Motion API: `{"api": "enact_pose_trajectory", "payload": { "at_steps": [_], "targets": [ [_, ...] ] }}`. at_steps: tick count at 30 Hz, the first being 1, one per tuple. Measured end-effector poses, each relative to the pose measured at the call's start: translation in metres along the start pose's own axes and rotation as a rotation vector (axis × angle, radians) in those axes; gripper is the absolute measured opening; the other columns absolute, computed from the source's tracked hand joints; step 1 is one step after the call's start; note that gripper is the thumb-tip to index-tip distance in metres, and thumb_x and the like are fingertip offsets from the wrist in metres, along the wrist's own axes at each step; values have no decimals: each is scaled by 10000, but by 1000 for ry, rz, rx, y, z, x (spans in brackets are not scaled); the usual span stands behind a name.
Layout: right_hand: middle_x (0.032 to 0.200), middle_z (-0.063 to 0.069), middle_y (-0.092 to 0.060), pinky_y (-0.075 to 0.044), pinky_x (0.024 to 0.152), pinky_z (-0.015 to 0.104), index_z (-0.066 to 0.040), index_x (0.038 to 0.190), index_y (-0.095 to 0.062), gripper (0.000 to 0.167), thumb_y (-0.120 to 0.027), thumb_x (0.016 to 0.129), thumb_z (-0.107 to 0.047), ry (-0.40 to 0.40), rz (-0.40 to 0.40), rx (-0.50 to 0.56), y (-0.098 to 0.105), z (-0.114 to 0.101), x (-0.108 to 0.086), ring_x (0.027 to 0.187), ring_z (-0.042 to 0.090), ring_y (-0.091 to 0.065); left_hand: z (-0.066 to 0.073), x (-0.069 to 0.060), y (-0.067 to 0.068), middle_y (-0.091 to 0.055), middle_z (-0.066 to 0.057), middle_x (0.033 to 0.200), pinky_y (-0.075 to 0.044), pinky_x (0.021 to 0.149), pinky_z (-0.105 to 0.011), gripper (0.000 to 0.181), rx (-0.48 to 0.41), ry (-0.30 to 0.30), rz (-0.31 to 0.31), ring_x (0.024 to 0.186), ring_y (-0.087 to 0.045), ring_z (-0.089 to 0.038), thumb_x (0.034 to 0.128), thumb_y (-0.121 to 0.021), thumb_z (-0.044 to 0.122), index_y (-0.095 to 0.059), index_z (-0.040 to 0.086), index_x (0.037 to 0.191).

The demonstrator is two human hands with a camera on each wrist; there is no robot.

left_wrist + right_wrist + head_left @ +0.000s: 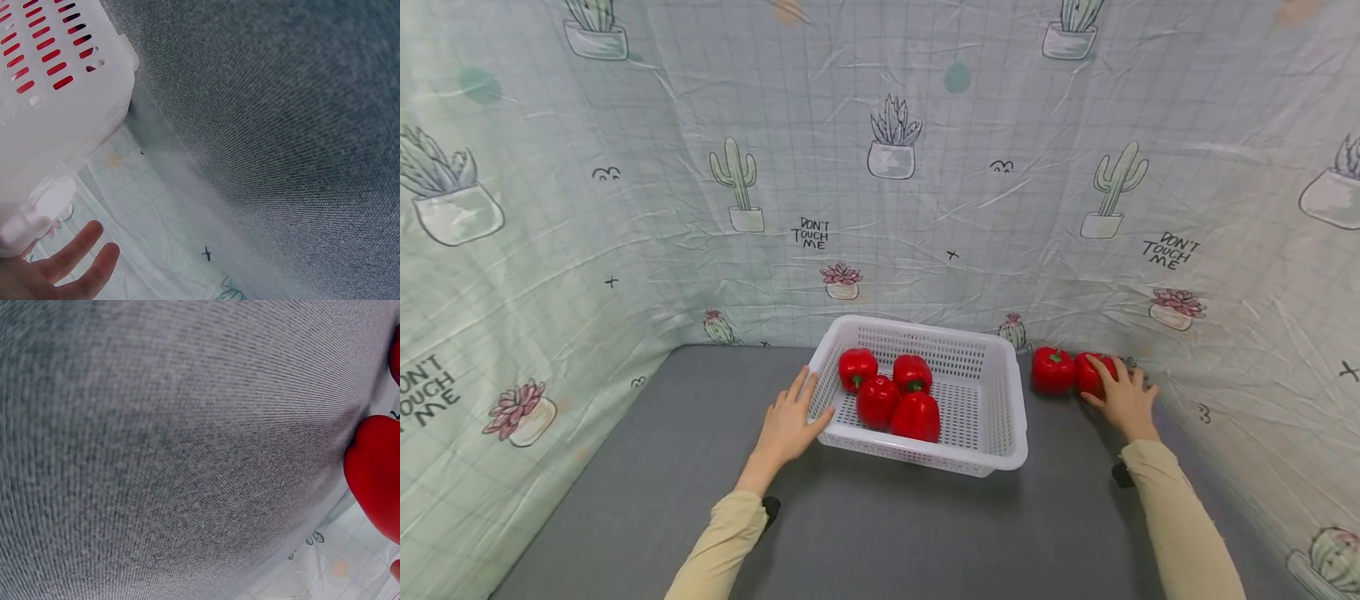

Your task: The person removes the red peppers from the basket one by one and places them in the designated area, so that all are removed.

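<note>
A white perforated plastic basket [1000, 400] stands on the grey tabletop with several red bell peppers [877, 402] in its left part. My left hand [786, 425] rests at the basket's left rim, its fingers extended. In the left wrist view, two spread fingers [90, 265] show below the basket wall [69, 125]; the rest are hidden. Right of the basket, two more peppers sit side by side. Over the farther right pepper [1086, 377], my right hand [1127, 404] spreads its fingers, partly covering it. That pepper [378, 478] also shows in the right wrist view, beside one fingertip [395, 570].
The other loose pepper [1052, 371] lies between the basket and the right hand's pepper. Cloth walls [917, 225] with cactus prints enclose the grey tabletop [880, 533] at the back and both sides.
</note>
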State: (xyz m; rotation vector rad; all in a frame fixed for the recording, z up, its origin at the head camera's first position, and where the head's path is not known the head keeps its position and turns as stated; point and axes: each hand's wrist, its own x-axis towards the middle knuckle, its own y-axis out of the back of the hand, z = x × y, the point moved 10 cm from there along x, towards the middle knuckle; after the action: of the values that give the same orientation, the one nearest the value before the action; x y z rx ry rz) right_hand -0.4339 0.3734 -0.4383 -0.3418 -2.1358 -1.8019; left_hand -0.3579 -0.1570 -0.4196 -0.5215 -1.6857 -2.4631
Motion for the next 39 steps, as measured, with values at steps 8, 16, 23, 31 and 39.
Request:
{"api": "enact_pose_trajectory", "payload": {
  "at_steps": [8, 16, 23, 31, 39],
  "targets": [
    [1291, 275, -274, -171, 749, 707, -174, 1339, -298, 717, -683, 747, -295, 8, 12, 1, 2, -2, -1, 1084, 534, -264, 0, 0, 0, -269, -115, 1460, -392, 829, -553, 678, -8, 9, -15, 1118, -450, -374, 845, -484, 466, -324, 88, 1386],
    [1308, 297, -265, -193, 741, 692, -163, 1331, -309, 709, -688, 744, -285, 26, 69, 17, 15, -12, -3, 1082, 538, -274, -1, 0, 0, -273, -117, 1457, -392, 821, -554, 676, -13, 10, -15, 1114, -451, -375, 847, -481, 468, -327, 87, 1384],
    [1315, 303, -268, -241, 771, 659, -148, 1322, -315, 710, -696, 733, -259, 102, 157, 25, 40, -46, -11, 1085, 521, -294, 1, 0, 1, -278, -118, 1455, -395, 807, -556, 674, -16, -5, -3, 1111, -453, -379, 847, -484, 465, -329, 86, 1383],
    [1259, 277, -377, -268, 772, 595, -86, 1279, -405, 697, -732, 669, -170, 309, 290, 155, 73, -103, -29, 1056, 455, -365, 1, 0, 1, -272, -125, 1458, -398, 805, -553, 679, -11, -12, -3, 1112, -455, -390, 851, -478, 468, -319, 82, 1388],
    [1196, 243, -463, -307, 781, 555, 13, 1249, -432, 708, -746, 632, -139, 421, 336, 218, 98, -142, -43, 1064, 383, -429, 1, 0, 2, -279, -127, 1454, -397, 809, -555, 675, -12, -13, 8, 1109, -458, -389, 851, -483, 461, -326, 80, 1384]
  ]
}}
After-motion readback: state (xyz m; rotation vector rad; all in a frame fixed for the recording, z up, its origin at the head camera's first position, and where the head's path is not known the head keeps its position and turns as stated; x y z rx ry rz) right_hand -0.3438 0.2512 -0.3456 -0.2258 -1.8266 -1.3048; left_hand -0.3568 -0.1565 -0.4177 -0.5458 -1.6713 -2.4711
